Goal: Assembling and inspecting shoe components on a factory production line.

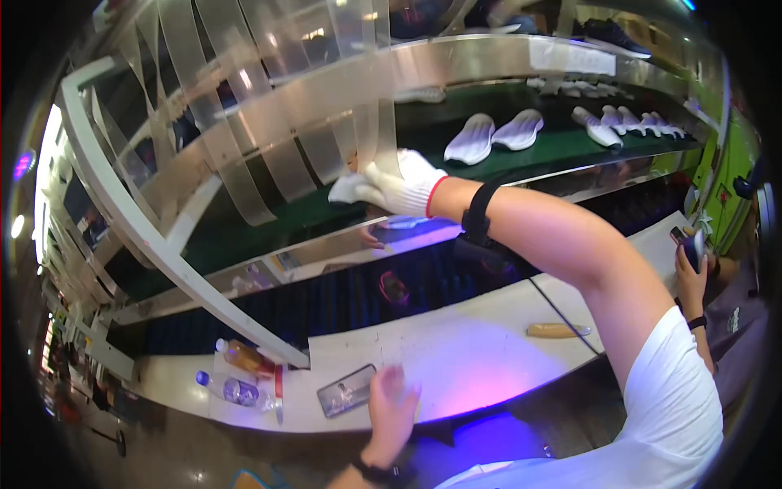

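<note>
Right arm outstretched, gloved fingers seemingly pinching white piece.

Clear strips hang across the upper left, and a white post slants down beside them — both obstruct a hand there. Bottles crowd the surface at lower left; lower centre, between left hand and tan-handled tool, there's passing room.
</note>
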